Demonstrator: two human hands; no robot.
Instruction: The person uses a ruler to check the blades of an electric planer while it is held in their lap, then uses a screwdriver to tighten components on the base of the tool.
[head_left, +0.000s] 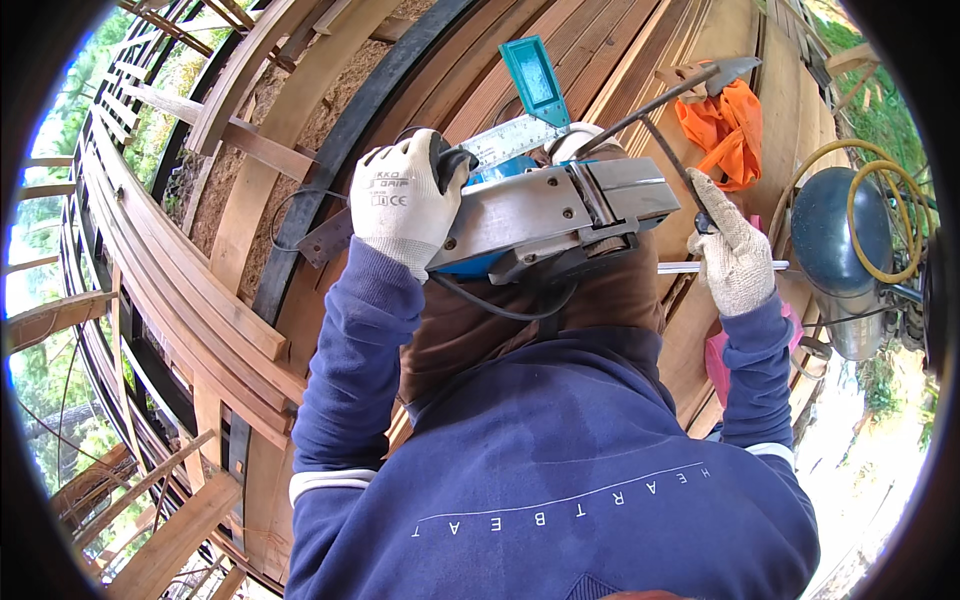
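An electric hand planer (510, 222) is turned with its metal sole and cutter slot facing up, in front of my chest. My left hand (405, 195), in a whitish work glove, is closed round its left end, by a black knob. My gloved right hand (735, 250) grips the lower end of a dark T-shaped metal rod (672, 155). The rod's long bar slants from beside the planer's right end toward the upper right. A thin whitish stick (680, 267) passes by my right hand; whether I hold it is unclear.
Beyond the planer lies a try square with a teal handle (536, 82) and ruled blade (512, 141). An orange cloth (735, 135) lies on the planks, near a grey metal tool head (738, 68). Curved timber strips (190, 290) run left. A dark tank (840, 235) with yellow hose (905, 268) stands right.
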